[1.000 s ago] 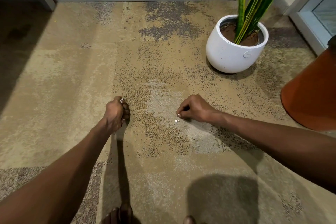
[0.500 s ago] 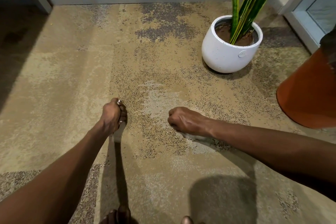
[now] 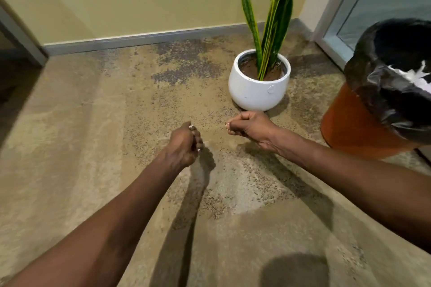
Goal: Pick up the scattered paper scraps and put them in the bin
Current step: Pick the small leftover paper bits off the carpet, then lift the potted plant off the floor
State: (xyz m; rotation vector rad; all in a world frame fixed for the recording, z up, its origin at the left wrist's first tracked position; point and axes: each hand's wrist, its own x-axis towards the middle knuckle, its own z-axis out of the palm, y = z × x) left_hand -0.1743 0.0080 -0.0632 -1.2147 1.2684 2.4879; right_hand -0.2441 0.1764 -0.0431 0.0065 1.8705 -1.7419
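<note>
My left hand [image 3: 184,144] is closed in a fist above the carpet, and small white bits show between its fingers. My right hand [image 3: 250,127] is also clenched, raised off the floor just in front of the plant pot; whatever it holds is hidden inside the fingers. No loose paper scrap shows on the carpet between the hands. The orange bin [image 3: 349,128] with a black liner stands at the right edge, right of my right hand. White paper scraps [image 3: 415,74] lie inside it.
A white pot [image 3: 256,93] with a tall snake plant stands just beyond my right hand. A yellow wall with a grey skirting board [image 3: 140,39] closes the far side. A glass door frame [image 3: 326,37] is at the far right, behind the bin.
My right hand closed over the small white scrap on the carpet and lifted away clenched. Both hands rose off the floor. The view tilted up, bringing the bin's open top into sight.
</note>
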